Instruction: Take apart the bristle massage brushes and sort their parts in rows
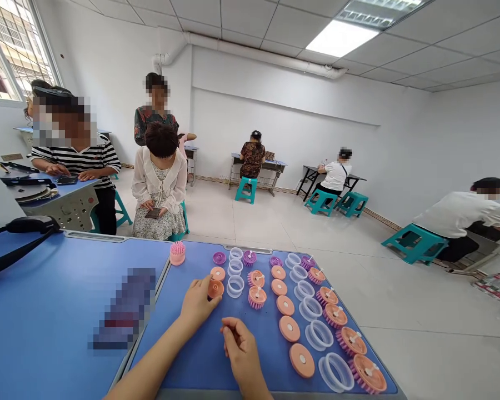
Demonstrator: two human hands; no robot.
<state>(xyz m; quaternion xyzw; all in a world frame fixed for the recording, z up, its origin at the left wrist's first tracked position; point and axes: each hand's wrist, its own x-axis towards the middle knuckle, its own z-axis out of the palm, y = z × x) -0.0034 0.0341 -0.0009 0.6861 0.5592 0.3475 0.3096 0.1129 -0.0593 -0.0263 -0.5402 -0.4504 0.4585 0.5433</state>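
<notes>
My left hand (196,305) is closed at the edge of an orange round cap (215,289), which lies hollow side up with a small post in its middle. Just behind it is an orange disc (218,273) with a white centre. My right hand (242,351) hovers over the blue table, thumb and fingers pinched together; anything between them is hidden. Clear plastic rings (235,286) stand in a short column right of the left hand. Beside them lie orange bristled brush heads (257,297), bristles down, with white stems on top.
More orange discs (289,328), clear rings (319,335) and brush heads (353,340) form columns on the right. A pink brush (177,253) stands at the far edge. Left are a blurred packet (125,308) and a black strap (20,239). People sit beyond.
</notes>
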